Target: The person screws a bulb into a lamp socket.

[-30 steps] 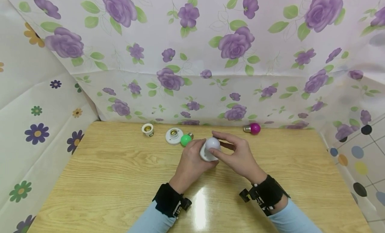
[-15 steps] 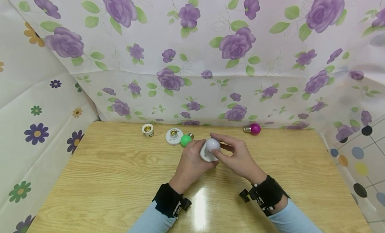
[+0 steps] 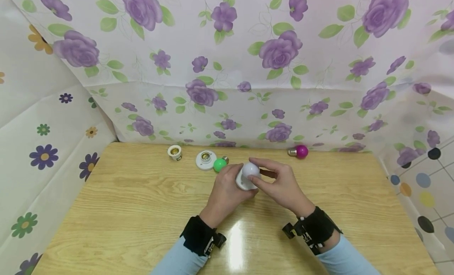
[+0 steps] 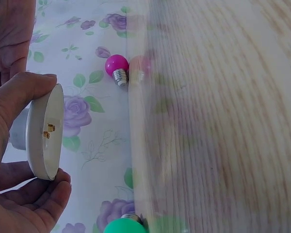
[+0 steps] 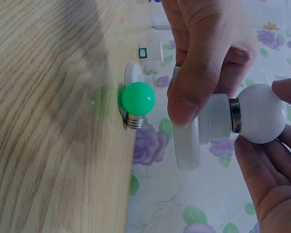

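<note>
White round bulb (image 3: pixel 251 169), below right of the head view's centre: your right hand (image 3: pixel 280 183) pinches it, while your left hand (image 3: pixel 227 184) grips the white disc-based socket (image 3: pixel 243 184) by its rim, probably to steady it.

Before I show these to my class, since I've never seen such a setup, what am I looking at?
There is no robot here: a person's left hand and right hand do the work, with a black band on each wrist. The widest picture is taken from the head, looking forward and down. The other two are taken from the left and right wrists, so the table appears turned sideways. The left hand grips a round white lamp holder. The right hand pinches a white bulb, its metal base partly showing at the holder's mouth. Toward the table's far edge are a small white socket, a white socket on a round base, a green bulb and a magenta bulb.
</note>
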A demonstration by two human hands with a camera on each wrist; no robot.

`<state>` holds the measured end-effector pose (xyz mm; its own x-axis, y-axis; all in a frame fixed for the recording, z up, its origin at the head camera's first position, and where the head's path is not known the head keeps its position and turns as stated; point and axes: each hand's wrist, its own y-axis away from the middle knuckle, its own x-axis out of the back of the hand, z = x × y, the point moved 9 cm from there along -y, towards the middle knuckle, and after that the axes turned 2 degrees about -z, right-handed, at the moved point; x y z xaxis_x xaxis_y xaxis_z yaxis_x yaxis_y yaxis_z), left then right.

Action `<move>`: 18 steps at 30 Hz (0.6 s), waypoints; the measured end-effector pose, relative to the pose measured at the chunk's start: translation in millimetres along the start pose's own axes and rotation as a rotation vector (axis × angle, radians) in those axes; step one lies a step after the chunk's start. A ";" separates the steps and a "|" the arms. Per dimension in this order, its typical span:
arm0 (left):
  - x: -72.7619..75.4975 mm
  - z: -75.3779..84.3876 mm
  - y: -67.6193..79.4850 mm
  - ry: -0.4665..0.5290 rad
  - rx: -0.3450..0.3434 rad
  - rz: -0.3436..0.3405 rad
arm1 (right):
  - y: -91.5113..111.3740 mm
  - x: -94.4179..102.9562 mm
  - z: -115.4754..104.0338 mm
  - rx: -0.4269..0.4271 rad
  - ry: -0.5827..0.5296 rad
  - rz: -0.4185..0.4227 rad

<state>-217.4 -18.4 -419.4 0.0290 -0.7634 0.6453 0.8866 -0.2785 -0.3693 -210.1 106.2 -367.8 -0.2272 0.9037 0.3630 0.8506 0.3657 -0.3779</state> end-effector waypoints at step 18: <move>-0.8 1.6 1.4 0.004 0.039 -0.022 | 3.3 6.1 10.7 -0.007 -0.021 0.073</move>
<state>-215.5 -17.2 -419.3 0.0075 -0.7594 0.6506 0.9042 -0.2727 -0.3287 -213.8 115.3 -375.9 -0.1744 0.9324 0.3165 0.8687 0.2970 -0.3964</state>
